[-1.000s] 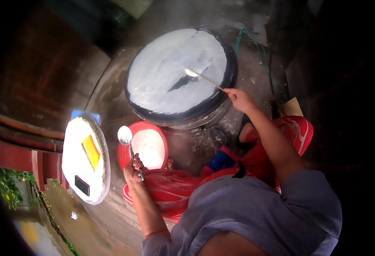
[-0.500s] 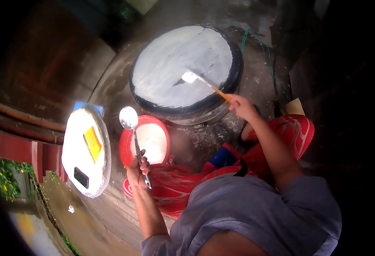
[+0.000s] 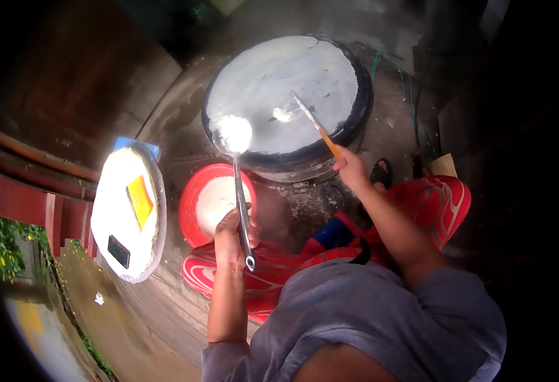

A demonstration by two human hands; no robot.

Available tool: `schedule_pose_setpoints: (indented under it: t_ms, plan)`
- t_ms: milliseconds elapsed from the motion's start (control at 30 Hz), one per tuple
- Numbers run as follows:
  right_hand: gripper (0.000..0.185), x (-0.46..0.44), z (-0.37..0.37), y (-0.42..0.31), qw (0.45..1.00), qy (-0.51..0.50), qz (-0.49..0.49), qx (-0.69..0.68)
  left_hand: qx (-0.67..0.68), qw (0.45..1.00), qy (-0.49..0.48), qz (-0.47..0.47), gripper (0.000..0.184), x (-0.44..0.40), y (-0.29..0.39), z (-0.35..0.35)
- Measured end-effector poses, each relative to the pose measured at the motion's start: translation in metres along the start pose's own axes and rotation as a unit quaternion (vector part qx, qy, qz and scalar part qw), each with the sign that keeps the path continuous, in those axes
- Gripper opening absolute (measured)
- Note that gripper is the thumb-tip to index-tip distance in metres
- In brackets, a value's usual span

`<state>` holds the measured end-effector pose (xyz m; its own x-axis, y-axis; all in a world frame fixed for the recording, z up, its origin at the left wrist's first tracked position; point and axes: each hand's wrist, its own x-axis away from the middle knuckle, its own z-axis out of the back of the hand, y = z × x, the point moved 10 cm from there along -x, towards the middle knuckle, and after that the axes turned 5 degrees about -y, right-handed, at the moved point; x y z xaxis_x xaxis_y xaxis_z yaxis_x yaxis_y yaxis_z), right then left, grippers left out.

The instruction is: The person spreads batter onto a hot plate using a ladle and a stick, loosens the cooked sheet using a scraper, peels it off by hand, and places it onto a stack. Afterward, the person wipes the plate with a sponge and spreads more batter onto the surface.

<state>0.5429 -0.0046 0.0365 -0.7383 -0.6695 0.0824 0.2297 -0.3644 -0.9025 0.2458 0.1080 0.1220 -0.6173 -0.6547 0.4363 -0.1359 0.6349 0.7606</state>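
A large round black griddle (image 3: 213, 136) is coated almost to its rim with a thin white layer of batter (image 3: 273, 73). My left hand (image 3: 231, 237) is wrapped round the handle of a metal ladle (image 3: 233, 135), whose bright bowl lies over the griddle's near left edge. In my right hand (image 3: 351, 169) is a spatula (image 3: 321, 130) with an orange handle, its thin blade edge-on above the coated surface. A small thick white blob (image 3: 283, 114) sits beside the blade. Below the ladle stands a red basin (image 3: 187, 197) holding pale liquid (image 3: 219, 200).
To the left is a round white-topped stand (image 3: 111, 197) carrying a yellow packet (image 3: 140, 200) and a black phone (image 3: 118, 251). A blue object (image 3: 127, 141) shows behind it. Green cord (image 3: 409, 89) lies on the floor at right. Red patterned cloth (image 3: 432, 204) covers my legs.
My left hand has moved the ladle up and right, from beside the basin to over the griddle's edge. My right hand has turned the spatula blade upward, away from the white blob.
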Motion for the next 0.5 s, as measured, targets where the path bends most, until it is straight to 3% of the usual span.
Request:
schedule_pose_setpoints:
  t_ms: [100,200,233,300,367,433,500]
  plan:
    - [0.036,0.013,-0.038,-0.014,0.998,-0.057,0.031,0.008,-0.033,0.999,0.009,-0.003,0.021,-0.020,-0.009,-0.009]
    - [0.036,0.010,-0.045,-0.016,0.994,-0.091,-0.011,-0.054,-0.143,0.989,0.019,0.017,0.030,-0.049,-0.021,-0.004]
    - [0.036,0.010,-0.044,-0.014,0.992,-0.097,-0.040,-0.074,-0.147,0.989,0.019,0.012,0.026,-0.055,-0.020,-0.008]
    - [0.037,0.007,-0.042,-0.007,0.994,-0.076,-0.031,-0.068,-0.124,0.992,0.028,-0.017,0.020,-0.067,-0.018,-0.016]
    - [0.040,0.009,-0.038,-0.007,0.999,-0.033,0.001,0.021,-0.136,0.990,0.030,-0.025,0.016,-0.083,-0.023,-0.017]
    - [0.042,0.018,-0.064,-0.005,0.999,-0.047,0.013,-0.023,-0.215,0.976,0.037,-0.017,0.016,-0.095,-0.030,-0.018]
    - [0.042,0.024,-0.096,-0.005,0.981,-0.133,-0.053,-0.132,-0.220,0.974,0.045,-0.028,0.016,-0.096,-0.029,-0.024]
